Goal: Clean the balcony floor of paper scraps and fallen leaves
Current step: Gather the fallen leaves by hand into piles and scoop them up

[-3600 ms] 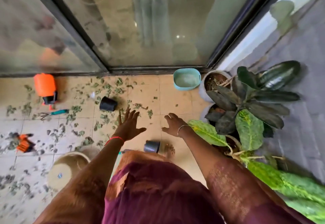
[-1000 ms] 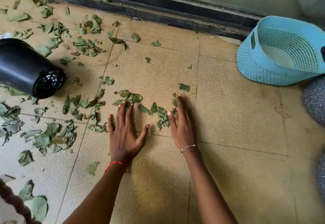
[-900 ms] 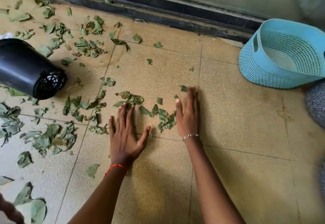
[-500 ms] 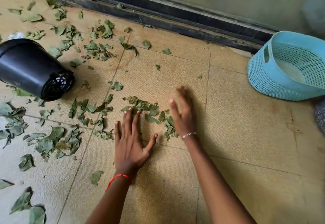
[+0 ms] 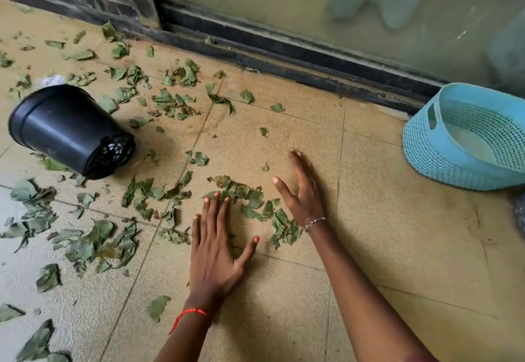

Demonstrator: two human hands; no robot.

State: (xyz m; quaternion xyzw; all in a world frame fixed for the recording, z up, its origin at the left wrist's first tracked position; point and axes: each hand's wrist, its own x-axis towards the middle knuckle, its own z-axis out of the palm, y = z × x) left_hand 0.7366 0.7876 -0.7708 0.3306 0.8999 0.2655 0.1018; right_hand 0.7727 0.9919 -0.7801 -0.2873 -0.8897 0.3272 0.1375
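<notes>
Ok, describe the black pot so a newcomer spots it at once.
Follow the glass door's dark track to the left side of the tiled floor. The black pot lies there on its side, slotted base facing right. Unlike the teal basket far right, it is solid-walled and tipped over.

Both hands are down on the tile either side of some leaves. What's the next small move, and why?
Probably draw the right hand leftward toward the left hand, bunching the leaves between them into one pile. Both hands are open and hold nothing, and the leaves lie spread out, too scattered to scoop up.
</notes>
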